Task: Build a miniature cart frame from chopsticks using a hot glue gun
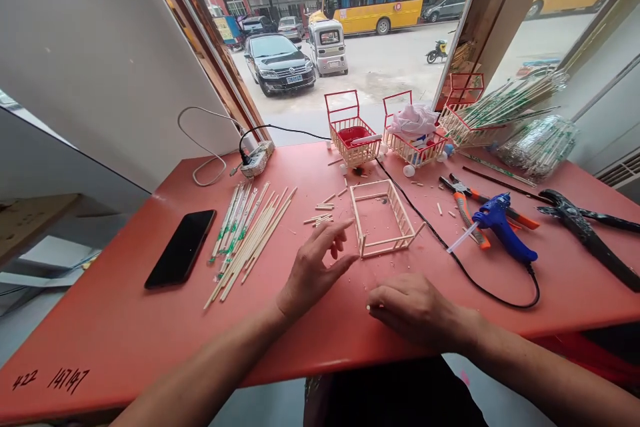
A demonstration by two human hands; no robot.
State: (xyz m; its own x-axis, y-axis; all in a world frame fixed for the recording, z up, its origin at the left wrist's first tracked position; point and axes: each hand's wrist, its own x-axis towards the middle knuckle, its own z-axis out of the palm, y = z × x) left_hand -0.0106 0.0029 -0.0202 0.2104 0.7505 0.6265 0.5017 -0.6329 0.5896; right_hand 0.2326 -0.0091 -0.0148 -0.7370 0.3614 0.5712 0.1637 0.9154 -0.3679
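A rectangular frame of thin wooden sticks (387, 245) lies on the red table, with short upright bars along its right side. My left hand (320, 257) is just left of the frame, thumb and fingers apart, nothing between them. Closer to the table's front edge, my right hand (410, 303) is closed around a short stick piece (369, 307); only its pale end shows. Short cut stick pieces (320, 219) are scattered beyond my left hand. Further left lies a bundle of long wooden sticks (255, 240), beside several in green-printed wrappers (235, 217).
A blue glue gun (507, 230) and its black cord lie to the right, near pliers (465, 210) and large black cutters (585, 227). Small stick carts (353, 140) stand along the back. On the left are a phone (181, 249) and a power strip (257, 159).
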